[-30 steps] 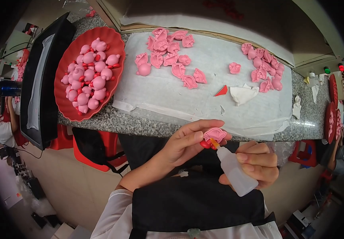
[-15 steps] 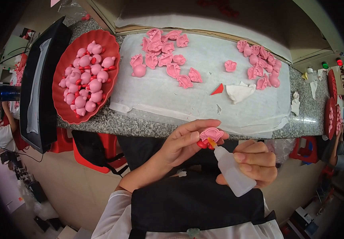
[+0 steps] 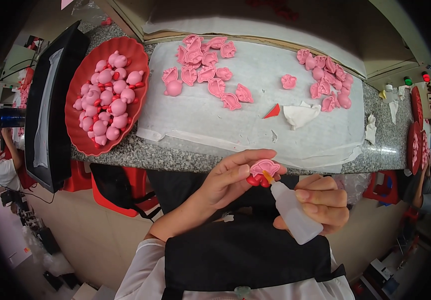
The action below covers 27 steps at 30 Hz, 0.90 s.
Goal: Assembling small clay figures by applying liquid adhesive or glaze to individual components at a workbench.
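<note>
My left hand (image 3: 228, 177) pinches a small pink toy part (image 3: 263, 171) with red bits on its underside, held below the counter edge. My right hand (image 3: 323, 201) grips a white squeeze bottle (image 3: 295, 214) whose orange tip touches that pink part. On the white sheet (image 3: 255, 117) covering the granite counter (image 3: 140, 155) lie several loose pink shell halves (image 3: 210, 75) at the back middle and another cluster (image 3: 328, 82) at the back right.
A red oval tray (image 3: 78, 132) with several assembled pink figures stands at the left, beside a black monitor (image 3: 50, 110). A crumpled white tissue (image 3: 299, 114) and a red scrap (image 3: 272, 111) lie on the sheet. Another person (image 3: 0, 160) sits at far left.
Both hands have stayed together with the bottle tip at the pink part; they shifted only slightly.
</note>
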Tool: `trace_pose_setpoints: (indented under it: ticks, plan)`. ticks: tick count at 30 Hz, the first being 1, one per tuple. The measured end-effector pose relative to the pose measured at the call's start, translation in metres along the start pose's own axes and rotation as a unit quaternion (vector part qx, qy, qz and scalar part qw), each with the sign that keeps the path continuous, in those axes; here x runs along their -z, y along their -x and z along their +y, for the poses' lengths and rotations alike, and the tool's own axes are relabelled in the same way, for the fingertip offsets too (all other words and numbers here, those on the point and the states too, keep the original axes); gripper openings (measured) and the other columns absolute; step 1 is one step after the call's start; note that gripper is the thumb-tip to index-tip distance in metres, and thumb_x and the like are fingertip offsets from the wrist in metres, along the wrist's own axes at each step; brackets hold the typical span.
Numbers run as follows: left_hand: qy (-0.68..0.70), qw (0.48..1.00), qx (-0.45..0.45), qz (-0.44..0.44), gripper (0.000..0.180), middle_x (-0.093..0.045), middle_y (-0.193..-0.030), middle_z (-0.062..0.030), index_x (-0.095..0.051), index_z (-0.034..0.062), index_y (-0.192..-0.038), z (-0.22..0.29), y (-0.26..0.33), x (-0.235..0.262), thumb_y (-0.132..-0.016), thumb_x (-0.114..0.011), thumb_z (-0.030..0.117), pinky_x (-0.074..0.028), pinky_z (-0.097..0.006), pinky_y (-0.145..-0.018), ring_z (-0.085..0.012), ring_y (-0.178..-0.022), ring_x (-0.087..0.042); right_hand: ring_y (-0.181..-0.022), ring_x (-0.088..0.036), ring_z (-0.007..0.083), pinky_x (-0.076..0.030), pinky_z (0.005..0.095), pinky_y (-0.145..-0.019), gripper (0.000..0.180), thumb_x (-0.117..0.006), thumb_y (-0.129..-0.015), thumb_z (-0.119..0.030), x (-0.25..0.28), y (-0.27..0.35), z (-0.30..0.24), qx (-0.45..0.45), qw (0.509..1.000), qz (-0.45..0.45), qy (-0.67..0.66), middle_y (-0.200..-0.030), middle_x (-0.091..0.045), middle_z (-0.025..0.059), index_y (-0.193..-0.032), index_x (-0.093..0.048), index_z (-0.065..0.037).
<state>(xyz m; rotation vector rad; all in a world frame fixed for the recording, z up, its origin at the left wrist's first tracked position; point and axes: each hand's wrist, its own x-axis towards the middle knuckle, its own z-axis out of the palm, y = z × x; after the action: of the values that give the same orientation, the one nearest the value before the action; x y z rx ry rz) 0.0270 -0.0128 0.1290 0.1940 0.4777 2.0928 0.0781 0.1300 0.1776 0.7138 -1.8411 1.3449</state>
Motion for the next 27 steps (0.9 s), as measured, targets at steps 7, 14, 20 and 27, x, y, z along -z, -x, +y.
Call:
trace_pose_setpoints:
  ticks: [7,14,20,27]
  plan:
    - [-0.001,1.000,-0.001,0.008,0.046,-0.046,-0.106,-0.0262,-0.038,0.0004,-0.115,-0.0002,0.0013,-0.0001,-0.078,-0.050,0.025,-0.034,-0.039,-0.087,-0.0297,-0.099,-0.047,-0.056,-0.040,0.0152,-0.036,0.0218,-0.041,0.054,-0.078,-0.048,-0.007,0.0002,-0.0007,0.0001,0.018,1.000,-0.009,0.012,-0.082,-0.047,0.0155,-0.088,-0.041,0.001]
    - [-0.010,1.000,-0.001,0.004,0.047,-0.046,-0.106,-0.0263,-0.039,0.0000,-0.114,0.0000,0.0007,0.0007,-0.078,-0.051,0.026,-0.034,-0.038,-0.088,-0.0302,-0.100,-0.046,-0.055,-0.048,0.0196,-0.041,0.0255,-0.041,0.051,-0.080,-0.037,-0.004,0.0013,-0.0018,-0.0015,0.004,0.999,0.033,0.016,-0.080,-0.051,0.0138,-0.076,-0.048,0.002]
    - [-0.012,1.000,-0.003,0.009,0.048,-0.046,-0.106,-0.0263,-0.038,0.0011,-0.116,-0.0001,0.0010,0.0013,-0.078,-0.051,0.026,-0.033,-0.038,-0.087,-0.0295,-0.099,-0.047,-0.056,-0.044,0.0175,-0.038,0.0239,-0.041,0.053,-0.078,-0.043,-0.006,0.0041,-0.0008,-0.0016,-0.002,0.999,0.007,0.032,-0.081,-0.049,0.0139,-0.082,-0.044,0.001]
    - [-0.016,1.000,-0.013,0.003,0.048,-0.046,-0.107,-0.0260,-0.037,0.0012,-0.117,0.0002,0.0008,0.0007,-0.078,-0.049,0.025,-0.032,-0.037,-0.087,-0.0286,-0.098,-0.048,-0.056,-0.040,0.0150,-0.033,0.0205,-0.039,0.052,-0.077,-0.052,-0.010,0.0042,0.0011,-0.0024,0.001,0.998,0.003,0.059,-0.080,-0.047,0.0132,-0.087,-0.040,-0.002]
